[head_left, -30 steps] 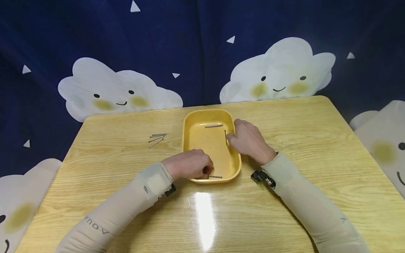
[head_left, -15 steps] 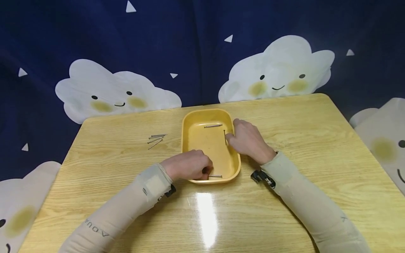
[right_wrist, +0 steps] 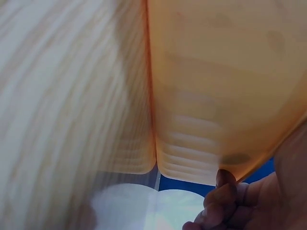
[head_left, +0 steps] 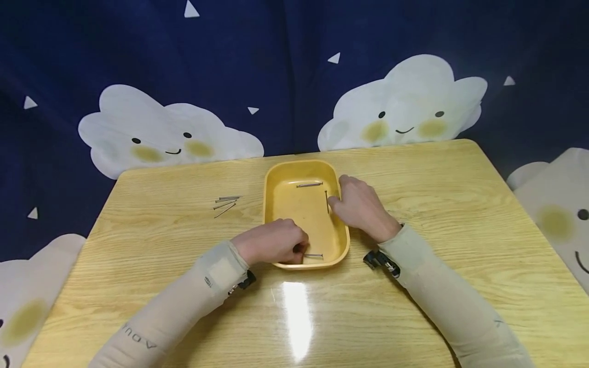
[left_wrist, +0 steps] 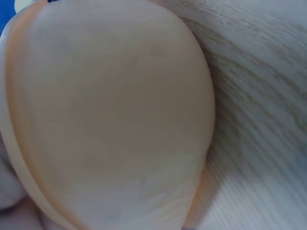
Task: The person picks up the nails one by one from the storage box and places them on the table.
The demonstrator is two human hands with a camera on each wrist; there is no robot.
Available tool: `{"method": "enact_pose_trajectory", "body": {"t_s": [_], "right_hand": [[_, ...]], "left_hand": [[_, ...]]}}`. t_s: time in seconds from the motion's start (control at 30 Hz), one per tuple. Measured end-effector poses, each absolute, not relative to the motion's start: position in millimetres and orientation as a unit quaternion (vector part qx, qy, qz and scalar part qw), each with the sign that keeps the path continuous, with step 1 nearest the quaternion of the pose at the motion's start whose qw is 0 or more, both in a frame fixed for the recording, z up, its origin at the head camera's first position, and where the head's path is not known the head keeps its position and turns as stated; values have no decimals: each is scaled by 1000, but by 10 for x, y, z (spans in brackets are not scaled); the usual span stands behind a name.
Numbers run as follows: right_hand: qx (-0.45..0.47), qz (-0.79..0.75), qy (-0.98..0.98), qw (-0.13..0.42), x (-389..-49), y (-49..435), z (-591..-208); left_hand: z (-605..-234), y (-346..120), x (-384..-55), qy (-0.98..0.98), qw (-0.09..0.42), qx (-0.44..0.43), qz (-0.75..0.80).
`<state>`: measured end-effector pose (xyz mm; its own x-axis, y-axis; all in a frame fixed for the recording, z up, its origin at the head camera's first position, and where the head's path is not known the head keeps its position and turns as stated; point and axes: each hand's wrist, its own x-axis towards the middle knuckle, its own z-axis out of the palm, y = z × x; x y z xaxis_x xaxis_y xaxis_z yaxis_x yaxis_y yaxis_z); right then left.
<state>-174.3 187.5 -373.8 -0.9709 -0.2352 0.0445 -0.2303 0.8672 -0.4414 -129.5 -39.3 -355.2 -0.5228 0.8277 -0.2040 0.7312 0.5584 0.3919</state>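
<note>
A yellow rectangular tray (head_left: pixel 296 209) sits on the wooden table. My left hand (head_left: pixel 276 241) reaches over its front left corner, fingers curled at a thin metal nail (head_left: pixel 314 255) along the front side. The nail's left end is hidden by the fingertips, which seem to pinch it. My right hand (head_left: pixel 361 203) grips the right rim, thumb on the inside and fingers outside. In the right wrist view, the curled fingers (right_wrist: pixel 221 201) show beside the tray's outer wall (right_wrist: pixel 216 96). More nails (head_left: pixel 310 184) lie along the far side, and another nail (head_left: pixel 326 202) lies near the right wall.
Several loose nails (head_left: pixel 225 210) lie on the table (head_left: pixel 161 225) left of the tray. Behind the table's far edge hangs a dark blue curtain (head_left: pixel 285 76) with smiling white clouds. A bright light reflection lies on the tabletop in front of the tray.
Both hands keep almost the same positions at the tray. The view shifts slightly; the nails in the tray and on the table look unmoved.
</note>
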Motion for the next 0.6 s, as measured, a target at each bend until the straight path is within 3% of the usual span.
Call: {"method": "enact_pose_trajectory", "body": {"t_s": [0.6], "right_hand": [[-118,-218,969,8,-1738,1857,-3702]], "left_hand": [[-3501,-434,-1293,854,192,452,171]]}}
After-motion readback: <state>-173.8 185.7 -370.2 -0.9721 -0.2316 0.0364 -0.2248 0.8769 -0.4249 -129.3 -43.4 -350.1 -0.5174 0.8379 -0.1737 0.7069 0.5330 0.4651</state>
